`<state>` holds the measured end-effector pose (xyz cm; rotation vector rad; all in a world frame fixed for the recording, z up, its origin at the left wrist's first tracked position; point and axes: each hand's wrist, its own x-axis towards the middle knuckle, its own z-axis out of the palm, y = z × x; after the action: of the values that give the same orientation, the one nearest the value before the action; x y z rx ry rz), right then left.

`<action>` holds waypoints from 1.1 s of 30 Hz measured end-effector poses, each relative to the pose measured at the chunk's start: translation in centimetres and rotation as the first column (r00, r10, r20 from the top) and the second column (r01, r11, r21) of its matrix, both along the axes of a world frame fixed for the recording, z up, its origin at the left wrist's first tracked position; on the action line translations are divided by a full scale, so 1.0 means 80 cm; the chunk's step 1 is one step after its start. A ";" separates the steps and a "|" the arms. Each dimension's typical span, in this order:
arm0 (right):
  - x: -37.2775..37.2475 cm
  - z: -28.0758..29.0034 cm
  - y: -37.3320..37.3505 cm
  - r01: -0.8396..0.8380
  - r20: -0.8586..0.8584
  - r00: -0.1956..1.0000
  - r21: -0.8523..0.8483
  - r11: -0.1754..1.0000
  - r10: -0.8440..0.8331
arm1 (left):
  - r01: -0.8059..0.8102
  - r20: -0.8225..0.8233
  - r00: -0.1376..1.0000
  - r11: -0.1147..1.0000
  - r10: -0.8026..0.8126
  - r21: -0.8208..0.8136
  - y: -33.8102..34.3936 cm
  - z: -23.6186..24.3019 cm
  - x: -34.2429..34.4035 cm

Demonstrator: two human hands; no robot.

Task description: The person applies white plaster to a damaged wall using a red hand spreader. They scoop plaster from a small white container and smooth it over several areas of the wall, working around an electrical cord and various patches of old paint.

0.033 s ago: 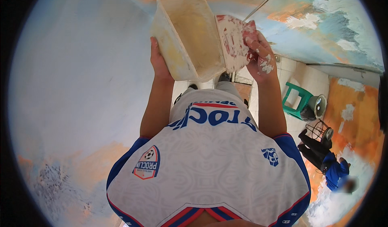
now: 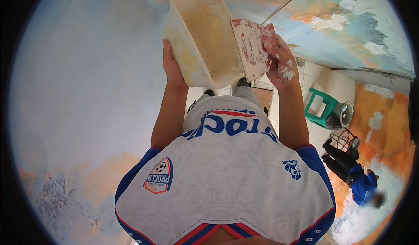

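A cream plastic tub (image 2: pixel 184 49), streaked with dried filler, is tilted in front of me with its mouth facing up. My left hand (image 2: pixel 173 68) grips the tub's left wall; the thumb shows along the outside and the other fingers are hidden. Between the fingers and thumb of my right hand (image 2: pixel 283 68) is a red plastic putty spreader (image 2: pixel 252 49), smeared with whitish paste. The spreader's straight edge lies against the tub's right rim. Patches of white paste stick to the back of my right hand. Inside the tub, a yellowish film coats the floor and walls.
Walls with patchy filler over orange and blue paint (image 2: pixel 331 22) stand on the left, ahead and right. Below on the right are a green plastic stool (image 2: pixel 314 107), a bucket (image 2: pixel 344 113) and a person in blue (image 2: pixel 362 184). Light floor tiles (image 2: pixel 312 73) show past my feet.
The spreader has shifted slightly downward along the tub's right rim. The tub and my left hand have hardly moved.
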<state>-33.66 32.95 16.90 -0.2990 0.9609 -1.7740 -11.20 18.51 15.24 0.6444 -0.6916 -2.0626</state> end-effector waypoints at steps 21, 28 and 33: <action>0.125 0.024 0.061 -0.133 -0.180 0.970 0.179 0.975 0.165 | -0.009 -0.020 1.000 1.000 0.008 -0.023 -0.014 0.012 0.106; 0.142 0.044 0.067 0.150 -0.035 0.988 0.066 0.987 -0.148 | -0.046 -0.084 0.996 0.984 0.032 -0.174 -0.033 -0.001 0.136; 0.153 0.003 0.037 -0.118 -0.063 0.990 0.090 0.989 0.124 | -0.072 -0.052 0.997 0.961 0.061 -0.266 -0.021 0.003 0.139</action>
<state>-21.43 35.88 17.11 -0.3578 1.0434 -1.6166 -0.11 16.85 15.48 0.4600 -0.8928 -1.8723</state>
